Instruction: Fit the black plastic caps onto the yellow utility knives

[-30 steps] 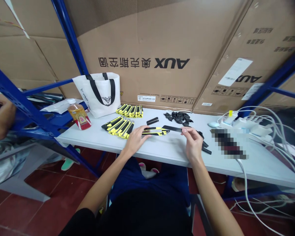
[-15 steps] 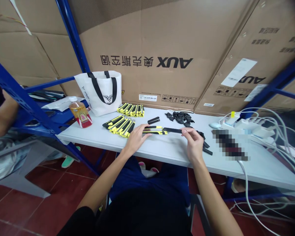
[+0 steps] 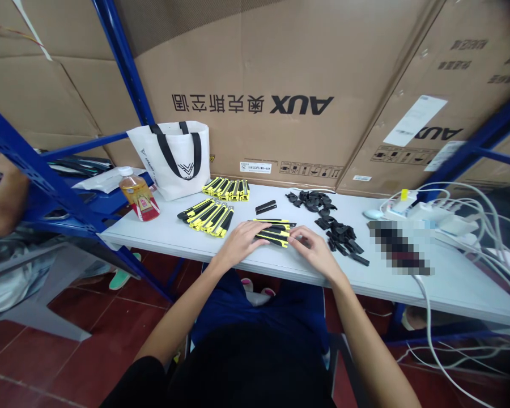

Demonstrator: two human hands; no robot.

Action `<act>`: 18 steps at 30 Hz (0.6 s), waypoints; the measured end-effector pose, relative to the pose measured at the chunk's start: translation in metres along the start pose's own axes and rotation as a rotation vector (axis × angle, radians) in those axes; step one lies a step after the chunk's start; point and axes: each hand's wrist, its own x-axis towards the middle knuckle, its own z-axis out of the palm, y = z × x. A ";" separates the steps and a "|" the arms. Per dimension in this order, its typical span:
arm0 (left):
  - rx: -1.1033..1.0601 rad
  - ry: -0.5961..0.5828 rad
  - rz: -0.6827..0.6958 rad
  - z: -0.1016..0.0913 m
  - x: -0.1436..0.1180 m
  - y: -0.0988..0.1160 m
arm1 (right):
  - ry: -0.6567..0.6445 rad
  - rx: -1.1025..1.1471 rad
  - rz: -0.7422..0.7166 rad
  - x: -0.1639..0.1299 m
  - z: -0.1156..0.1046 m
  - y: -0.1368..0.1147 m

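Both hands rest on a small cluster of yellow-and-black plastic utility knives (image 3: pixel 275 231) at the near middle of the white worktop (image 3: pixel 178 235). The left hand (image 3: pixel 241 242) lies spread flat over their left ends; the right hand (image 3: pixel 314 252) presses loosely curled fingers against the right ends. Squaring them calls for even pressure from both sides. A heap of small black plastic parts (image 3: pixel 340 235) sits just beside the right hand; a row of finished yellow-and-black knives (image 3: pixel 207 216) lies near the left.
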 end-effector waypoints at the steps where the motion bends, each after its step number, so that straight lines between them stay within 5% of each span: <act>1: -0.001 -0.012 -0.004 -0.001 0.000 0.001 | -0.013 -0.035 0.002 0.000 0.000 0.002; 5: 0.003 -0.074 -0.076 0.000 0.000 0.001 | 0.016 -0.137 0.012 0.001 0.000 0.009; 14: 0.069 -0.181 -0.099 0.010 0.013 0.012 | 0.379 -0.258 0.086 0.001 -0.007 0.025; 18: 0.107 -0.155 -0.101 0.011 0.012 0.011 | 0.370 -0.400 0.085 -0.002 -0.007 0.026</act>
